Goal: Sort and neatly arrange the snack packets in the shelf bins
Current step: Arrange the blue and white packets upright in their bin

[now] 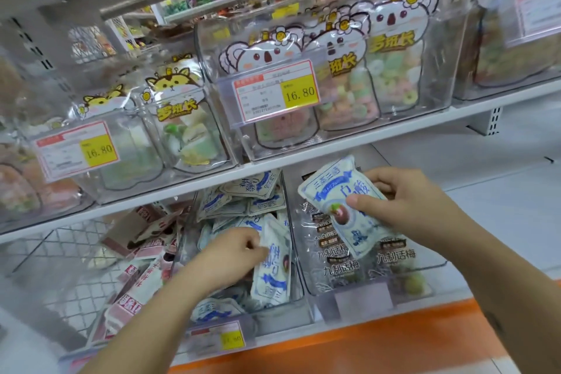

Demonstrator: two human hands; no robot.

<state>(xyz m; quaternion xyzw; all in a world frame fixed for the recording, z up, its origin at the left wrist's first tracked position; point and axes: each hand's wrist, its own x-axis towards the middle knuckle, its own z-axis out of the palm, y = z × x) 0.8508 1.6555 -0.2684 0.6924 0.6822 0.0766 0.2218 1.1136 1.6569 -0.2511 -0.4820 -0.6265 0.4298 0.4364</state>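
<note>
The white-and-blue packet (340,206) in your right hand (403,203) is the stray. It hangs over the right-hand bin (431,270), the one just right of the middle bin (282,317), above the dark plum packets (394,256). Its mates all lie in the middle bin. So I'd judge the move goes left and down, across the wall between the two.

Grip: right thumb pressed on the packet's front face, fingers curled behind its right edge, clamped about halfway along. The long axis runs on a slant: top corner up and toward the middle bin, bottom end away from it. It likely needs turning upright to match.

Your left hand (233,255) is inside the middle bin, so it's the nearer one to the target. It grips the upper edge of a second white-and-blue packet (273,270), which stands on end by the bin's right wall with its long axis near vertical. The spot beside that one looks like the landing place. The bin's other packets lie jumbled behind and under it.

Writing:
- Plum packets read 九制话梅, clear.
- The held packet has big blue characters and a plum picture, too skewed to read safely.
- The middle bin's front tag (232,340) is yellow and blurred.
- Left of the middle bin, pink-and-white packets (136,291) are heaped in a wire basket (69,252); the text is unreadable.
- Above the middle bin are koala bags (267,55) of coloured rings, with a price tag (299,91) reading 16.80.
- A second 16.80 tag (98,150) sits up and left, under tiger bags (173,85).
</note>
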